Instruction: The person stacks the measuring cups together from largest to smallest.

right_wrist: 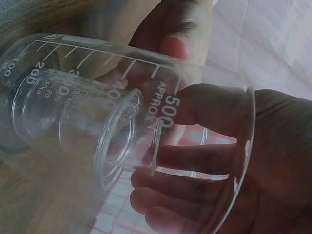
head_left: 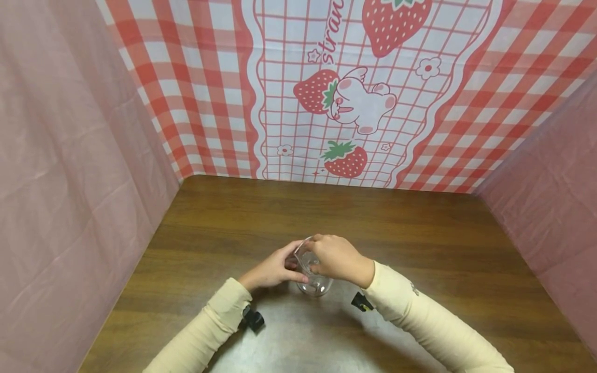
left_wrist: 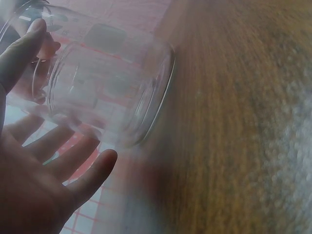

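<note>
A large clear glass beaker (head_left: 316, 288) stands on the table, its white scale reaching 500 in the right wrist view. My left hand (head_left: 270, 269) holds its left side, thumb in front and fingers (left_wrist: 95, 173) behind. Inside sits a smaller glass beaker (right_wrist: 100, 156) with its own fine scale. My right hand (head_left: 342, 259) reaches in over the rim from the right. Between its thumb and fingers, inside the large beaker, it pinches a small clear glass vessel (right_wrist: 155, 151), whose edge shows just above the inner beaker's mouth. Glass and fingers hide the vessel's full shape.
The brown wooden table (head_left: 224, 207) spreads around the beakers. A red-and-white strawberry cloth (head_left: 289, 124) hangs behind, and pink curtains (head_left: 84, 181) hang at both sides. Dark wrist cameras (head_left: 253, 318) stick out below the cream sleeves.
</note>
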`<state>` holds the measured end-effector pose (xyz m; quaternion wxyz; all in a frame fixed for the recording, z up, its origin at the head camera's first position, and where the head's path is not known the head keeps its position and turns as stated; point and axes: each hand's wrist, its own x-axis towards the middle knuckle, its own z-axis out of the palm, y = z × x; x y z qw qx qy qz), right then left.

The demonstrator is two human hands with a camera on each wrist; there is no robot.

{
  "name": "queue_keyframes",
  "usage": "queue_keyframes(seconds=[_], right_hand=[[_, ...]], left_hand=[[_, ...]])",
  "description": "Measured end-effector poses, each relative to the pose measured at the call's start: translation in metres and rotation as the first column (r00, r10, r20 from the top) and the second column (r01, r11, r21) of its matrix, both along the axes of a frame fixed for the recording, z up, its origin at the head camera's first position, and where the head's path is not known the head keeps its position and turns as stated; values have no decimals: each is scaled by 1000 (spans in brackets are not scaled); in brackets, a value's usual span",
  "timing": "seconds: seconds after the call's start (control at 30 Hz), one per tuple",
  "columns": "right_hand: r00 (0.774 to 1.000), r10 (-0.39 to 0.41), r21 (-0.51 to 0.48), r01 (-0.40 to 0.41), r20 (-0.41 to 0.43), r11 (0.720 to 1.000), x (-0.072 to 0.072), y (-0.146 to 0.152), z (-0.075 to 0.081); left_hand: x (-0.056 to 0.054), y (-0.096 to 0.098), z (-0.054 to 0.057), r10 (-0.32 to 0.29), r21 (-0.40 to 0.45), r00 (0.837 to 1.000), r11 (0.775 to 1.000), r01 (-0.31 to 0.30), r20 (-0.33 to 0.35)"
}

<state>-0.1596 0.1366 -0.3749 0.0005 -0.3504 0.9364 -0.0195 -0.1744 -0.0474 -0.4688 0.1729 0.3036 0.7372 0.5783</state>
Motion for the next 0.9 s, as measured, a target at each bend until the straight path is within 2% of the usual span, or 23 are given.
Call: queue_keyframes(seconds=[0.9], right_hand=[[999,21,63,-19,-40,998,1,-5,-3]], left_hand=[[0,0,-2,-8,11,1000,1000,8,-9]])
